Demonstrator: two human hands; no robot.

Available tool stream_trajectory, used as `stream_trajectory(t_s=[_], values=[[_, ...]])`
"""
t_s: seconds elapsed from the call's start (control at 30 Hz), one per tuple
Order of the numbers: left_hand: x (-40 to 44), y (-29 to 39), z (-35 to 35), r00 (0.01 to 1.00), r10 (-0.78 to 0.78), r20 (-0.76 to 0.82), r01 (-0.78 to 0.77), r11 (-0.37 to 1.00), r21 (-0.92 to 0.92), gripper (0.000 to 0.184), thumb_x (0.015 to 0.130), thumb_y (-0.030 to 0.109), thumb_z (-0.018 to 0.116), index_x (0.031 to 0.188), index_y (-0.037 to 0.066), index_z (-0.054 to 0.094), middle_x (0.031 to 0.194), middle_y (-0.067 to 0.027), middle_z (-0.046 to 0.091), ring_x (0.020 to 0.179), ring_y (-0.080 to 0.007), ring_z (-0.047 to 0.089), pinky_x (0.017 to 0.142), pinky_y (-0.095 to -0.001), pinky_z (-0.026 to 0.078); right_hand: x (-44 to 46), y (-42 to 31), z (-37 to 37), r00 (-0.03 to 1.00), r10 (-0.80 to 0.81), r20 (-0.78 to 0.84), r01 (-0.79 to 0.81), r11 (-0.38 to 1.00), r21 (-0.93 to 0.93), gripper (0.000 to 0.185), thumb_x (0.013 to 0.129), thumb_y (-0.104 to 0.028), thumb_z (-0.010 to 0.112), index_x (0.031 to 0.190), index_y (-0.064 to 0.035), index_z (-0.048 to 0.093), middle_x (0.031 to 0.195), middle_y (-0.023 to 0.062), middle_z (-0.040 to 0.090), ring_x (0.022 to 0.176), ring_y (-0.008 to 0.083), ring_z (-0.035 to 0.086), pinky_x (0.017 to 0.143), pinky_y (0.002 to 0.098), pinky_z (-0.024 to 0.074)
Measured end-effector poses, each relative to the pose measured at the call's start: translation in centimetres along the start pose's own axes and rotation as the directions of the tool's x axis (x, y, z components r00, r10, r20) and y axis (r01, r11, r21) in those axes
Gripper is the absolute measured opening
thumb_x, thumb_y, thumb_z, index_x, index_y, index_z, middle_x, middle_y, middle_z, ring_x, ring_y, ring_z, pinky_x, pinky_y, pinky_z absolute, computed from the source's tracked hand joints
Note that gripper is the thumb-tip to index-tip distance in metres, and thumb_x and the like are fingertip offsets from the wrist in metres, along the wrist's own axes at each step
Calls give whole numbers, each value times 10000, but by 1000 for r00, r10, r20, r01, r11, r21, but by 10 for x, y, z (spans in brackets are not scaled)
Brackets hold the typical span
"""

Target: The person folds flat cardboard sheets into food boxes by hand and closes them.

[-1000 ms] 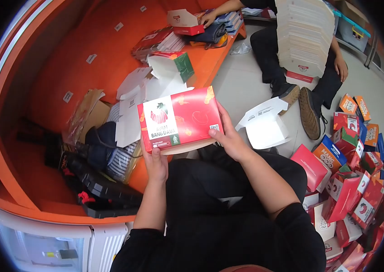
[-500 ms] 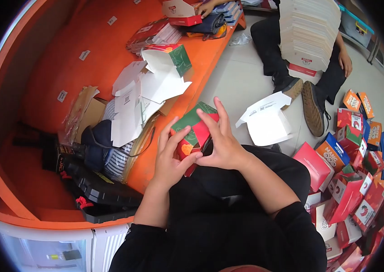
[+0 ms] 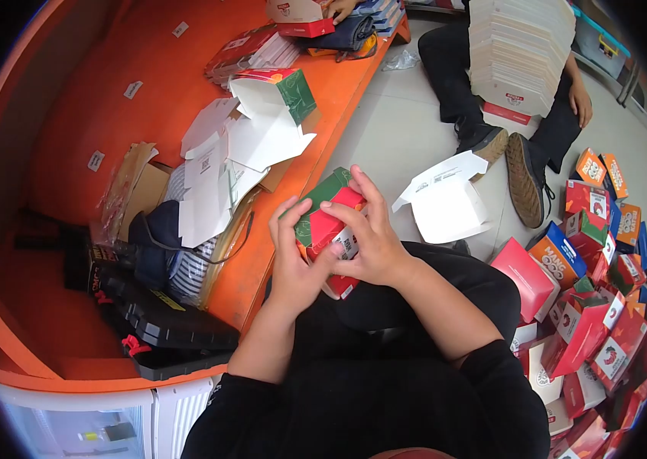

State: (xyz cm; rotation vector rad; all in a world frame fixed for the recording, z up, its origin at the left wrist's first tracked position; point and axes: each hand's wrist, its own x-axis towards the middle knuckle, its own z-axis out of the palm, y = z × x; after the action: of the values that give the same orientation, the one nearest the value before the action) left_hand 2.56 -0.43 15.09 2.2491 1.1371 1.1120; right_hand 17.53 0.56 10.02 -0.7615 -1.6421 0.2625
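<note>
Between my two hands, above my lap, is a small red and green printed carton box [image 3: 326, 227]. My left hand [image 3: 293, 243] grips its left side, fingers over the upper face and thumb near the front. On the right side, my right hand [image 3: 372, 239] presses the box with its fingers bent over the top. Part of a white label shows under the right fingers; the box's underside is hidden. An unfolded white carton [image 3: 450, 203] lies on the floor just beyond my right hand. More opened cartons [image 3: 212, 180] lie on the orange bench to the left.
Folded boxes [image 3: 587, 306] form a large heap on the right. Another person with dark trousers sits beyond, behind a tall stack of flat cartons [image 3: 522, 57]. On the orange bench [image 3: 258, 264] are a black case [image 3: 159, 314], a cap and striped cloth. Another hand [image 3: 339, 9] touches a box at the back.
The carton box has turned between my hands, so more of its red face and a white label show. My fingers have shifted on it. The camera view has moved slightly.
</note>
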Motion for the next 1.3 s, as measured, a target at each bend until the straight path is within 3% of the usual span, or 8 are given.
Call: stream_trajectory(t_s=[0.1, 0.17, 0.3, 0.57, 0.8, 0.9, 1.17, 1.3], values=[[5, -24, -9, 939, -329, -99, 232, 819, -525, 483, 870, 172, 557, 1274, 39, 329, 1270, -175, 369, 1187, -254, 388, 976, -363, 346, 4, -6, -7, 997, 37, 63, -32, 997, -75, 851, 594, -397, 790, 1300, -169, 374, 1390, 255, 157, 1234, 470, 253, 999, 525, 272], [9, -28, -21, 872, -441, -215, 129, 629, -767, 433, 924, 162, 469, 1300, 48, 286, 1243, -150, 419, 1125, -203, 452, 943, -330, 384, 8, -11, -11, 988, 129, 89, -107, 971, -214, 907, 583, -407, 798, 1329, -178, 335, 1391, 255, 153, 1244, 485, 241, 1005, 523, 273], [16, -22, -39, 839, -446, -311, 63, 648, -759, 541, 945, 264, 421, 1378, 82, 153, 1191, -170, 492, 1023, -214, 561, 853, -328, 478, 14, -2, -24, 754, 425, 501, -627, 693, 355, 914, 668, -321, 771, 1381, -92, 245, 1377, 217, 251, 1273, 352, 302, 1030, 396, 294], [-1, -26, 8, 938, -328, -116, 215, 809, -548, 683, 918, 158, 469, 1416, 35, 19, 1391, -135, 257, 1263, -204, 293, 1033, -333, 257, 5, -3, 9, 783, 603, 155, -520, 496, 696, 801, 778, -129, 690, 1380, -9, 176, 1311, 191, 342, 1222, 246, 385, 996, 343, 348], [-4, -28, 6, 963, -270, 1, 238, 847, -475, 602, 944, 186, 415, 1406, 18, 67, 1338, -142, 333, 1201, -195, 376, 996, -315, 311, -3, 3, 15, 784, 606, 133, -548, 574, 608, 777, 821, -102, 629, 1395, -21, 113, 1322, 190, 305, 1206, 231, 392, 969, 342, 376], [-6, -33, -3, 954, -300, 2, 258, 818, -515, 630, 939, 178, 429, 1409, 9, 44, 1328, -148, 348, 1186, -193, 393, 985, -312, 323, 7, 2, 2, 771, 549, 322, -580, 398, 711, 775, 838, -99, 600, 1404, -29, 76, 1373, 204, 238, 1251, 246, 337, 997, 340, 342], [-16, -44, -20, 940, -341, 31, 322, 850, -416, 667, 888, 113, 505, 1408, 13, 99, 1324, -154, 356, 1158, -207, 426, 961, -331, 369, -21, 5, 17, 920, 295, 257, -374, 856, 357, 902, 850, -233, 594, 1406, -35, -89, 1437, 217, 102, 1333, 289, 157, 1067, 362, 197], [-19, -46, -6, 961, -270, 59, 230, 663, -712, 698, 925, 327, 466, 1424, 101, 33, 1404, -164, 242, 1251, -275, 346, 1001, -416, 341, -2, -10, -3, 833, 397, 384, -542, 725, 425, 924, 825, -256, 630, 1422, -80, -53, 1449, 207, 42, 1347, 307, 106, 1072, 376, 186]])
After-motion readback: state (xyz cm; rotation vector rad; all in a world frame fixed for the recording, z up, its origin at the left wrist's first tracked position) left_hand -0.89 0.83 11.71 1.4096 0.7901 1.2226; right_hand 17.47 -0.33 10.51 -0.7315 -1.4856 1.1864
